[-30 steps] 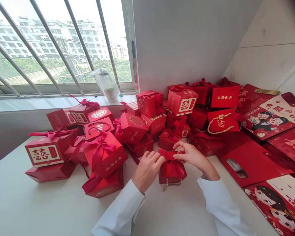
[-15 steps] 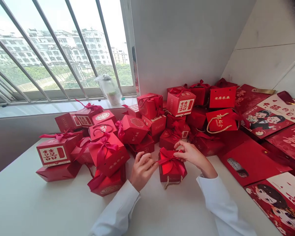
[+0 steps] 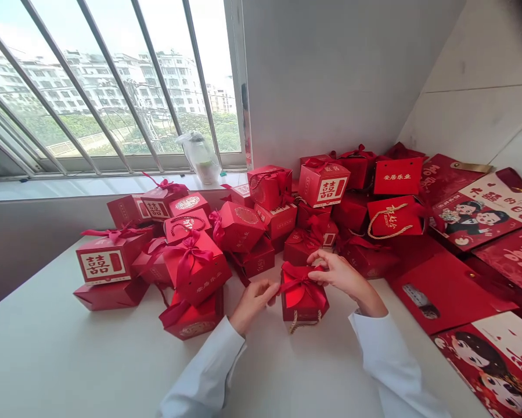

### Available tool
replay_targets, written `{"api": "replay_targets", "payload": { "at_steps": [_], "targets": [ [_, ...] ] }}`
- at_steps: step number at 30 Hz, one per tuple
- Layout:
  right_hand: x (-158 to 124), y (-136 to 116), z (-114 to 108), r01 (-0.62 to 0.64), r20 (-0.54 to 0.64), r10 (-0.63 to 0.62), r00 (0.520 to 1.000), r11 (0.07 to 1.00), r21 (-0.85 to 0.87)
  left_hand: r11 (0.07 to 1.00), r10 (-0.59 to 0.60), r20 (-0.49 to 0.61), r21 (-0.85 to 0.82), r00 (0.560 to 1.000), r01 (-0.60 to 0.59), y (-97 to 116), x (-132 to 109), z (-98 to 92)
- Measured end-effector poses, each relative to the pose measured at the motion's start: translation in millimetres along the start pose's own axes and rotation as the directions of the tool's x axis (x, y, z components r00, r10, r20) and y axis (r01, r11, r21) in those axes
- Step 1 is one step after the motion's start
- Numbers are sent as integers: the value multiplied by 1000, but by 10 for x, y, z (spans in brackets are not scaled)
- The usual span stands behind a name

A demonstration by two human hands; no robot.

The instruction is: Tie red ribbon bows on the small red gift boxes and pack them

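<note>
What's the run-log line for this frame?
left hand: at ribbon tail | right hand: on ribbon bow | object: red gift box

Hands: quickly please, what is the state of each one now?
Left hand: closed, pinching the red ribbon.
Right hand: closed, holding the same ribbon on the red gift box.

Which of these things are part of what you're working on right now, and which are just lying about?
In use: red gift box, its ribbon bow, right hand, left hand.
Lying about: pile of red gift boxes, red paper bag, plastic bag.
</note>
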State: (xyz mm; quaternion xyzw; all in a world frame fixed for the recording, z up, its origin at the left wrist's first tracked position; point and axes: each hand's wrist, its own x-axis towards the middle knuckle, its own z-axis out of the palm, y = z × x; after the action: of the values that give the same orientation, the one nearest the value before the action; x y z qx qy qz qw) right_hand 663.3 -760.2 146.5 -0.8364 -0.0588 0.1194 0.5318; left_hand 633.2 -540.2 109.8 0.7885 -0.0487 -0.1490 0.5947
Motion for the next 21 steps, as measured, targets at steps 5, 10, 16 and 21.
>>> {"api": "replay_targets", "payload": {
  "at_steps": [5,10,16,21],
  "targets": [
    [12,10,-10,4,-4,-4,1000,1000,-18,972,209,-84,124,974,-198,40,-13,-62],
    [19,5,5,8,-38,-11,999,996,-88,659,552,-69,646,831,-385,-37,-32,-66],
    [7,-25,9,3,-89,-21,996,981,-192,531,593,-20,761,805,-372,-31,-62,-64],
    [-4,30,-92,-29,-168,-25,986,950,-310,760,343,11,585,939,-285,99,-140,-218]
  ]
}}
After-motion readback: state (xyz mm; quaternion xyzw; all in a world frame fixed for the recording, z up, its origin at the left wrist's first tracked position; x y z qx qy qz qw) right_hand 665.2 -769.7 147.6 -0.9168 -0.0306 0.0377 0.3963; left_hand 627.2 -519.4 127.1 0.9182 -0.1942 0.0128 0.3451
